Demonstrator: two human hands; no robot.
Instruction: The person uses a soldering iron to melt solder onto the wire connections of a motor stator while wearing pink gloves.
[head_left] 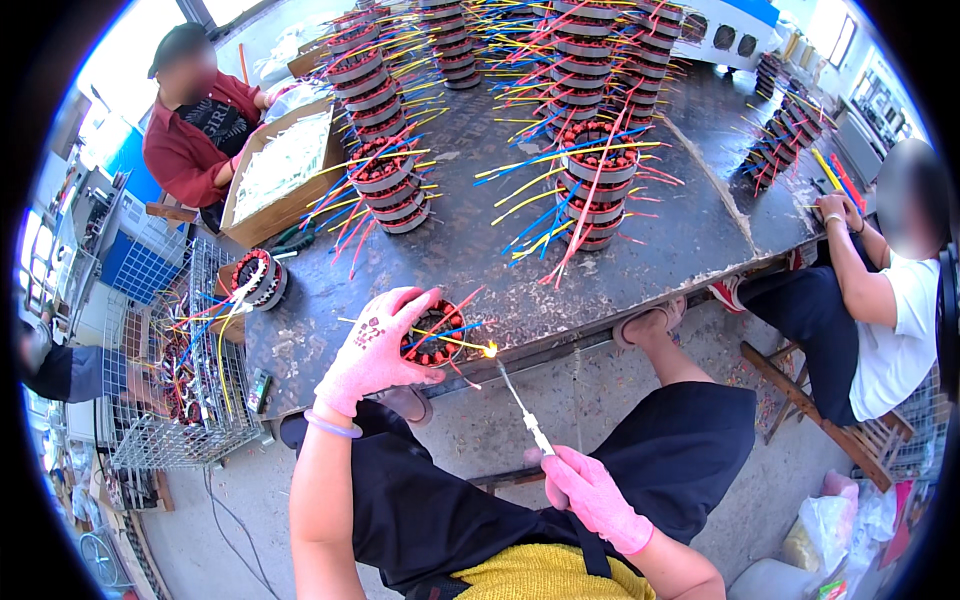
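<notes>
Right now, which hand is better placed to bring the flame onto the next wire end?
Probably the right hand: it grips the long lighter, whose flame already sits at the wire ends. The left hand is occupied steadying the wound stator on the table edge.

left hand (pixel 375 345) — grips stator (pixel 432 340) | right hand (pixel 590 492) — holds lit lighter (pixel 520 405)

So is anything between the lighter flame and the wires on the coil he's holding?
Nothing visible. The right hand holds the long lighter, whose flame sits at the yellow wire ends sticking out of the wound coil, steadied by the left hand.
</notes>
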